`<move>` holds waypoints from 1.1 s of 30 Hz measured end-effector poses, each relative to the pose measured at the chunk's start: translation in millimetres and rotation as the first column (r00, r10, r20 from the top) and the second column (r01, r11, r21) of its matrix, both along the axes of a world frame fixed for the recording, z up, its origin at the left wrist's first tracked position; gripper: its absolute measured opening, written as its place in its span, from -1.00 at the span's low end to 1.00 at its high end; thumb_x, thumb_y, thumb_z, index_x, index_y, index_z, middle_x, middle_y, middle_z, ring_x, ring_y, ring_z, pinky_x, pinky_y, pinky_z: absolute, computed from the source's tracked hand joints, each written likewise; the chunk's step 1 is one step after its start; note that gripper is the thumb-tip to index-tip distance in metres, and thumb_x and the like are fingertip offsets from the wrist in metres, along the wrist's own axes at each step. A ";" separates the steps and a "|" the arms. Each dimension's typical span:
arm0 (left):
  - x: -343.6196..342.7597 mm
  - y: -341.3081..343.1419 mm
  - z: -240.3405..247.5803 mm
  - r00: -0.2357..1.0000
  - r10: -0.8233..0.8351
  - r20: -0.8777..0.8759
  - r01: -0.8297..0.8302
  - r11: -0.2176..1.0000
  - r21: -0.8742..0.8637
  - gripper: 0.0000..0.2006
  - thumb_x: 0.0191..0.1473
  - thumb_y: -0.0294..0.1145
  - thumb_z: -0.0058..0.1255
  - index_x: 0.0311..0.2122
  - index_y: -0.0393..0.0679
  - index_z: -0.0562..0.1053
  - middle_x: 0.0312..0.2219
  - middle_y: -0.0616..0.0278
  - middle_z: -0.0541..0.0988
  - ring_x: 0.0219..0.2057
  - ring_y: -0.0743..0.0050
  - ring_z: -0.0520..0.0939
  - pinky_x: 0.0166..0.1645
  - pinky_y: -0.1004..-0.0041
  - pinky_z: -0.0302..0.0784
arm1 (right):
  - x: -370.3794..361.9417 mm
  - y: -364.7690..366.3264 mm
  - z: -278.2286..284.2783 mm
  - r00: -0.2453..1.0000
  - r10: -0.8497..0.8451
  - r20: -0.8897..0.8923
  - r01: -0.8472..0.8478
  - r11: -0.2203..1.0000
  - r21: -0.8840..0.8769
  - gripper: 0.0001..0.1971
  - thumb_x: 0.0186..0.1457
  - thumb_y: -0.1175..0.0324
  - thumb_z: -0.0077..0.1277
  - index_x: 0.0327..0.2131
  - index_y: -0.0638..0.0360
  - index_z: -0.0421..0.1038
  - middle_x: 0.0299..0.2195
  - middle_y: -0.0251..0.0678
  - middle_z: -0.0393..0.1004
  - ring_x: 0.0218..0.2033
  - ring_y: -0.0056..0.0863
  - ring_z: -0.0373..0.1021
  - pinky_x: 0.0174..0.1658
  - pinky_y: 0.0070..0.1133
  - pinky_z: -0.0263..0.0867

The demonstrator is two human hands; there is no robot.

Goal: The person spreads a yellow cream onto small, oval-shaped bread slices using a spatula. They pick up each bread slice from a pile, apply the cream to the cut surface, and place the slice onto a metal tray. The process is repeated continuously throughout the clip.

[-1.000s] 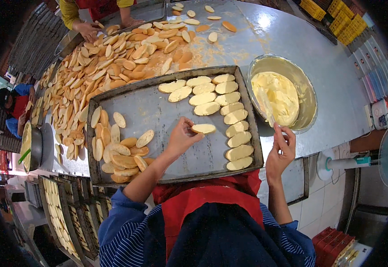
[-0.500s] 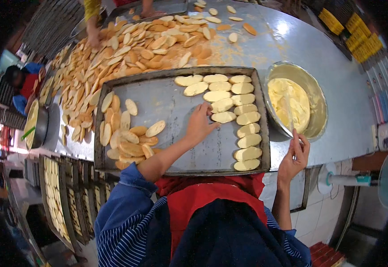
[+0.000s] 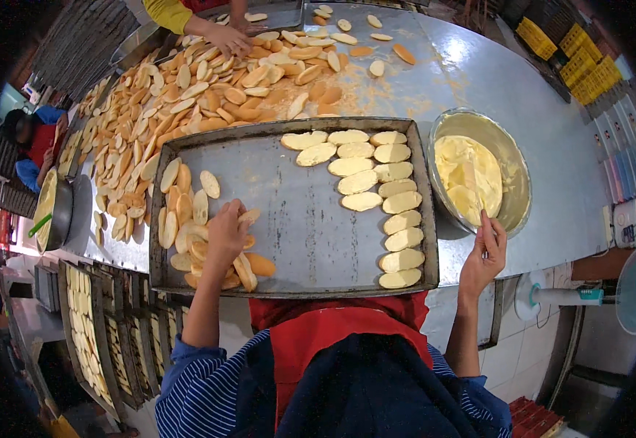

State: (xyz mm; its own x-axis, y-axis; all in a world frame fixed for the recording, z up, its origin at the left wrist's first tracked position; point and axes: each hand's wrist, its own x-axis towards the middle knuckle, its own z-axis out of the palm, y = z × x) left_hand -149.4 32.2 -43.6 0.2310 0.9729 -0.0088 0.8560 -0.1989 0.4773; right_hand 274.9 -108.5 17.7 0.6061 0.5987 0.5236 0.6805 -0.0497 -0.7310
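Observation:
My left hand (image 3: 228,232) is over the loose bread slices at the left end of a dark metal tray (image 3: 274,294). Its fingers are closed around a small oval bread slice (image 3: 251,216), partly hidden by them. At the right, my right hand (image 3: 484,252) pinches the end of a pale, narrow spatula (image 3: 476,198). The spatula's other end rests in yellow cream (image 3: 455,164) inside a metal bowl (image 3: 520,182). Cream-coated slices (image 3: 358,182) lie in rows along the tray's right side, while plain slices (image 3: 184,237) are heaped at its left.
A large pile of bread slices (image 3: 208,91) covers the table (image 3: 551,157) beyond the tray. Another person's hands (image 3: 226,38) reach into it. A second person (image 3: 37,142) stands far left near another bowl (image 3: 59,219). Racked trays (image 3: 88,328) stand below left; a fan (image 3: 633,288) is at right.
My left hand has moved left from the coated slices to the loose ones. The tray has shifted slightly nearer and left. My right hand stays at the bowl. The other person's hand moved right.

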 end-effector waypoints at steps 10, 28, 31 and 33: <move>112.6 -9.1 30.2 0.206 0.431 0.879 0.393 0.786 -0.478 -0.60 0.32 -0.14 -0.31 0.13 -0.16 0.19 -0.22 0.22 0.44 -0.31 0.49 0.46 -0.21 0.47 0.41 | -16.4 6.7 4.9 0.924 0.235 -0.302 -0.235 0.971 0.038 -0.68 0.12 0.65 -0.03 -0.05 0.20 0.51 -0.18 -0.36 0.45 -0.25 -0.65 0.34 -0.20 -0.71 0.29; 153.4 -33.1 69.1 -0.202 0.601 0.774 0.631 0.684 -0.366 -0.69 0.18 -0.31 0.02 0.01 -0.12 0.35 -0.09 0.26 0.49 -0.05 0.43 0.53 0.06 0.44 0.52 | -89.7 6.7 2.3 0.863 0.502 -0.058 -0.494 0.862 0.111 -0.57 -0.09 0.76 0.00 -0.13 0.13 0.57 -0.25 -0.29 0.44 -0.33 -0.52 0.37 -0.29 -0.64 0.30; 155.6 -36.6 66.4 -0.231 0.599 0.767 0.634 0.690 -0.348 -0.70 0.17 -0.32 0.04 -0.02 -0.13 0.37 -0.11 0.27 0.51 -0.07 0.44 0.54 0.05 0.45 0.52 | -94.3 10.3 -3.2 0.855 0.517 0.045 -0.519 0.850 0.089 -0.47 -0.23 0.77 -0.01 -0.12 0.11 0.56 -0.25 -0.27 0.46 -0.32 -0.42 0.40 -0.29 -0.57 0.33; 155.2 -37.2 65.5 -0.254 0.598 0.760 0.628 0.700 -0.340 -0.71 0.16 -0.32 0.06 -0.03 -0.13 0.38 -0.12 0.27 0.51 -0.09 0.46 0.55 0.04 0.46 0.53 | -94.8 10.1 -4.5 0.852 0.514 0.103 -0.521 0.852 0.052 -0.44 -0.28 0.76 -0.01 -0.11 0.10 0.56 -0.26 -0.26 0.46 -0.31 -0.38 0.41 -0.28 -0.54 0.34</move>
State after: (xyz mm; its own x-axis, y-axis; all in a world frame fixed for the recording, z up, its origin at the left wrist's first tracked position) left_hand 5.8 -5.0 21.9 0.5586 0.8156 -0.1507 -0.6935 0.5590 0.4546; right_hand 180.1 -98.4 13.3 0.1725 0.7705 0.6136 0.6500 0.3790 -0.6587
